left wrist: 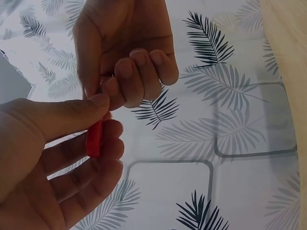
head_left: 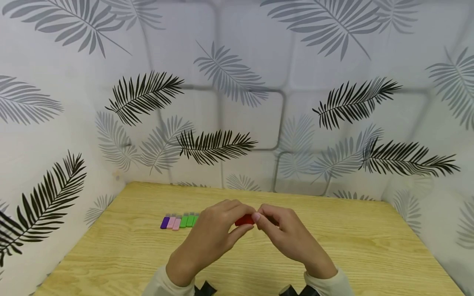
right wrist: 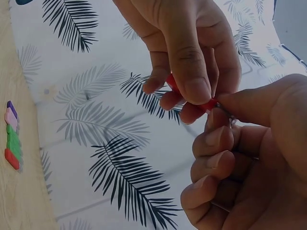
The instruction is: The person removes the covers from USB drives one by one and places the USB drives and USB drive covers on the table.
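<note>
My left hand [head_left: 218, 226] pinches a small red plastic piece [left wrist: 94, 140], which looks like a key tag, between thumb and fingers. A bit of shiny metal, perhaps a ring [right wrist: 232, 120], shows at the piece's end in the right wrist view. There the thumb and index finger of my right hand [head_left: 292, 234] pinch that end, with the other fingers curled in. Both hands meet above the table, and fingers cover much of the red piece.
Left of the hands, a purple piece [head_left: 165, 223], two pink pieces [head_left: 174, 224] and several green pieces [head_left: 187, 221] lie in a row on the wooden table [head_left: 111, 255]. Another red piece [right wrist: 12, 159] ends the row. A leaf-patterned cloth [head_left: 237, 115] hangs behind.
</note>
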Motion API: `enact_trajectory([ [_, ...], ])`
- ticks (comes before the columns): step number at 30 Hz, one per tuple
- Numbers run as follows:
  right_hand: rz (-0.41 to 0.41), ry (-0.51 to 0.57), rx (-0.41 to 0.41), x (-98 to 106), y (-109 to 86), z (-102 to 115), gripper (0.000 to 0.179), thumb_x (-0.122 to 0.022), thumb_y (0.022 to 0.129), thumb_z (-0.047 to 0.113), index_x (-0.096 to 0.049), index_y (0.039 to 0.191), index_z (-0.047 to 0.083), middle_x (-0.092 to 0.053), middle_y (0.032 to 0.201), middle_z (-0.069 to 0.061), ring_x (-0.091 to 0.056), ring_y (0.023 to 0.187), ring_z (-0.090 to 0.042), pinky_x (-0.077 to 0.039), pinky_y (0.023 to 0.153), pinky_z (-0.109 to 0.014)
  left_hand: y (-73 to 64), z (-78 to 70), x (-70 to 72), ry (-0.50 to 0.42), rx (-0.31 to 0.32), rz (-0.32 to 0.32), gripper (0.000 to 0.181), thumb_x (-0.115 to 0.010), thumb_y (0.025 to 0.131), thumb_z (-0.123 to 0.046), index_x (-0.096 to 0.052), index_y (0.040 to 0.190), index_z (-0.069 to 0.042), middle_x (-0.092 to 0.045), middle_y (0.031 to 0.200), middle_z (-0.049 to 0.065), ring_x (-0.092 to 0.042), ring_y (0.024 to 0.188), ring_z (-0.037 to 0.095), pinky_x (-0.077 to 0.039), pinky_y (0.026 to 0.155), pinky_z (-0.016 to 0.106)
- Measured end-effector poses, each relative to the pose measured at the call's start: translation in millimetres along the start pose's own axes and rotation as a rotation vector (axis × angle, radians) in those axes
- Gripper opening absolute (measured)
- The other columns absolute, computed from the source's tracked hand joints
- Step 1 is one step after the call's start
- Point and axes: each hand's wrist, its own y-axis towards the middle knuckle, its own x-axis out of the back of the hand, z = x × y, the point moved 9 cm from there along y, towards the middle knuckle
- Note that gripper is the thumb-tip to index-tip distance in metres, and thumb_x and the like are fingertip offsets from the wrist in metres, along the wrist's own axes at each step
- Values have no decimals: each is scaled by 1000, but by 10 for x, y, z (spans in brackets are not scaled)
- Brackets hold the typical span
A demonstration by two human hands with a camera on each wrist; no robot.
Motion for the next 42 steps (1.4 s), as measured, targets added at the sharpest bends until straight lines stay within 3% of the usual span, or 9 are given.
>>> enact_trajectory([
  [11,-36,15,-5,23,14,16,26,-52,101,22,-58,77,18,-41,61,7,-32,48,-3,-33,46,-23,-3,14,3,-13,2,-16,21,-77,84,-18,-69,103,-17,-67,94,-8,-59,81,3,-50,71,19],
  [18,-9,6,31,13,-7,41,24,-52,101,19,-57,78,20,-41,63,8,-32,51,-3,-34,47,-23,-8,7,6,-45,-23,1,22,-76,84,-15,-69,104,-17,-66,94,-9,-59,82,3,-49,71,19],
  [33,3,-10,3,7,-2,13,25,-51,102,22,-57,78,21,-40,62,8,-33,51,-3,-34,47,-23,-12,0,8,-56,-22,-3,20,-76,85,-16,-68,104,-16,-65,91,-8,-57,78,2,-48,69,17],
  [42,-29,11,9,34,6,31,25,-52,101,22,-58,77,18,-43,63,7,-36,53,-4,-40,51,-26,-11,17,8,-73,-3,-4,20,-75,85,-19,-68,104,-16,-66,90,-9,-57,75,1,-48,67,17],
])
